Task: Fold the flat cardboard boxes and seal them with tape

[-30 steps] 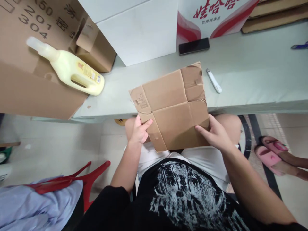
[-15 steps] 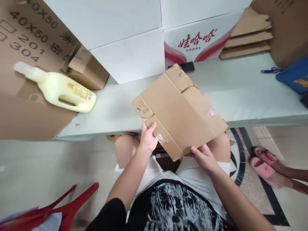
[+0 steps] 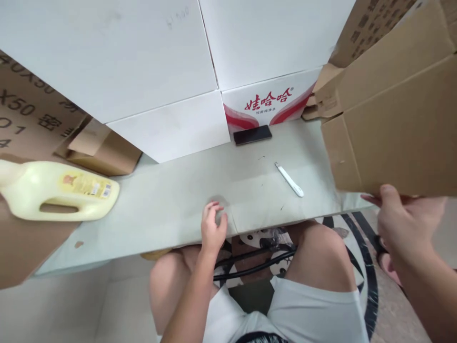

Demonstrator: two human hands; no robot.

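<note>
A flattened cardboard box (image 3: pixel 403 128) is at the right, gripped along its lower edge by my right hand (image 3: pixel 407 216), with the thumb on the near face. It is raised on edge and partly out of view. My left hand (image 3: pixel 213 226) hovers near the table's front edge, fingers loosely curled and apart, holding nothing. Between the hands, a white slim knife (image 3: pixel 290 180), seemingly a utility cutter, lies on the pale green tabletop (image 3: pixel 171 190). Behind it rests a black phone (image 3: pixel 252 135) against a printed white box.
White cartons (image 3: pixel 167 128) are stacked at the back, beside a white box with red lettering (image 3: pixel 267 105). A pale yellow jug (image 3: pixel 60 190) lies at the left near a small brown box (image 3: pixel 107 147). Folded cardboard (image 3: pixel 310 108) stands at the back right.
My right hand has carried the flattened box from the middle to the right. My left hand has let go of it. The white knife and the whole phone now show. The view has shifted.
</note>
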